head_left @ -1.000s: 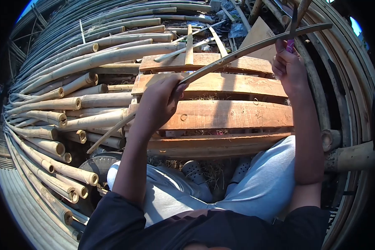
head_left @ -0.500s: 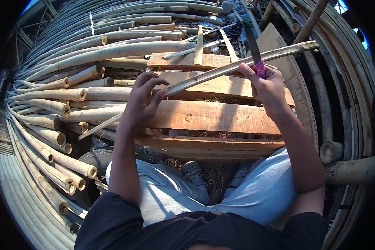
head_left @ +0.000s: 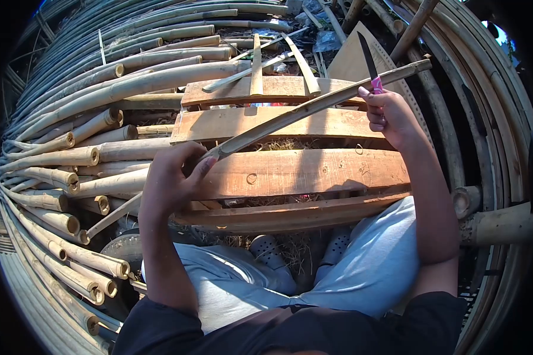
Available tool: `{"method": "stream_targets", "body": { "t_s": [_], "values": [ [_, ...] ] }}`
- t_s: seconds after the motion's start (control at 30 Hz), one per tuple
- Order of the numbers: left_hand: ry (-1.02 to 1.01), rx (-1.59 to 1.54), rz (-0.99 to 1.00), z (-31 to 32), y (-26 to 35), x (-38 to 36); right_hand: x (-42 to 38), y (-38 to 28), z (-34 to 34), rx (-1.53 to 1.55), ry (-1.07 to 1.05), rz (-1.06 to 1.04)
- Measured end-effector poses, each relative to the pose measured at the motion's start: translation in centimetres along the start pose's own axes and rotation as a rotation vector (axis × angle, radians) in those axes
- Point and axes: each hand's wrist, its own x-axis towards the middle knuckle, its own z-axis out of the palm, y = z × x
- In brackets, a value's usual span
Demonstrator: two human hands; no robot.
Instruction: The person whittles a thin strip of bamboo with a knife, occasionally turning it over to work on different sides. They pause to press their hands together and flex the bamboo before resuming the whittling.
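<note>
A long split bamboo strip (head_left: pixel 290 115) runs from lower left to upper right above a wooden pallet (head_left: pixel 314 168). My left hand (head_left: pixel 170 183) grips the strip near its lower part. My right hand (head_left: pixel 388 115) holds a knife with a pink handle (head_left: pixel 376 86), its dark blade (head_left: pixel 365 56) pointing up. The blade sits against the strip near its far end. My legs in grey trousers (head_left: pixel 361 266) show below the pallet.
A large stack of bamboo poles (head_left: pixel 71 160) fills the left side, cut ends facing me. Curved bamboo poles (head_left: pixel 491 118) line the right. Loose strips (head_left: pixel 256 65) lie on the pallet's far planks. A cardboard sheet (head_left: pixel 349 59) leans behind. Grey shoes (head_left: pixel 272 248) rest on straw.
My left hand has slid down the strip toward me and closed on it. My right hand with the knife has moved up the strip, toward its far end.
</note>
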Motion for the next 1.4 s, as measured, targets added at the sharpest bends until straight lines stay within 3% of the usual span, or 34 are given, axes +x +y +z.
{"method": "stream_targets", "body": {
  "t_s": [0.07, 0.2, 0.27, 0.33, 0.4, 0.47, 0.67, 0.8, 1.0, 1.1, 1.33, 1.4],
  "values": [
    [-0.109, 0.023, -0.09, -0.3, 0.9, -0.3, 0.6, 0.6, -0.2, -0.018, 0.019, 0.074],
    [-0.03, 0.171, -0.012, 0.4, 2.1, -1.2, 2.2, 1.6, -0.2, -0.185, 0.002, 0.198],
    [-0.041, 0.222, -0.029, 0.8, 2.3, -1.3, 2.5, 2.0, 0.4, -0.789, 0.101, 0.075],
    [-0.012, 0.339, 0.054, 1.4, 2.2, -1.4, 2.2, 2.3, 0.8, -0.785, 0.124, 0.024],
    [-0.027, 0.346, 0.038, 1.8, 2.6, -1.3, 1.7, 2.7, 1.1, -0.699, -0.006, 0.055],
    [-0.038, 0.353, 0.021, 2.1, 2.8, -1.2, 0.3, 2.4, 2.4, -0.794, -0.051, 0.117],
    [0.007, 0.324, 0.1, 2.9, 2.4, -1.0, 1.6, 3.9, 2.6, -1.236, -0.008, -0.114],
    [0.016, 0.314, 0.073, 3.5, 2.6, -0.9, 1.3, 3.6, 2.7, -1.116, -0.009, -0.218],
    [0.069, 0.281, 0.13, 4.3, 3.3, -1.1, -1.7, 2.5, 4.4, -1.097, -0.123, -0.041],
    [0.095, 0.295, 0.125, 4.4, 3.3, -1.2, -1.9, 3.9, 3.6, -1.14, -0.098, -0.306],
    [0.094, 0.281, 0.087, 4.7, 3.2, -1.3, -1.1, 2.6, 3.4, -1.1, -0.119, -0.048],
    [0.099, 0.285, 0.071, 4.8, 3.6, -1.4, -1.7, 2.6, 4.1, -1.104, -0.111, -0.115]
  ]
}}
